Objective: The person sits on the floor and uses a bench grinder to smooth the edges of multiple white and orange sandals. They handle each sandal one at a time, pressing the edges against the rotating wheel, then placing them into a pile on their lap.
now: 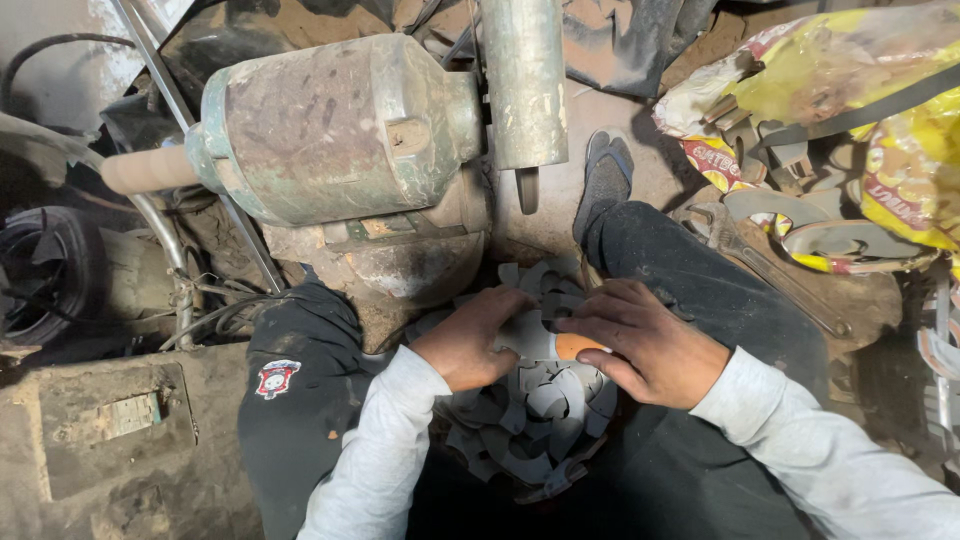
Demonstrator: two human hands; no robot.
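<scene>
Far left: wooden handle (150, 170) sticks out sideways from the old green motor housing (335, 125) — grinder-type machine, with a grey metal cylinder (522, 80) hanging just right of it.

Centre, between the knees: heap of grey curved metal blanks (535, 420), loosely piled, overlapping.

Left hand (470, 340) sits on the heap's upper left edge, fingers curled and closed around the left end of one flat grey piece (528, 338). The piece's long axis runs roughly left-right, bridging the two hands. What the thumb does underneath, I cannot tell.

Right hand (640, 345) comes in from the right, fingers drawn together and laid over the piece's other end; an orange, rounded bit (578, 346) shows just under the fingertips, touching the piece. Cannot tell if it's a separate thing or part of the piece.

Both hands equally close — each has an end. The piece lies directly on top of the heap, below the motor.

Further right: dark sandal (607, 170), wrench (760, 260) on the dirt floor, then a yellow sack (860, 70) spilling more blanks.
</scene>
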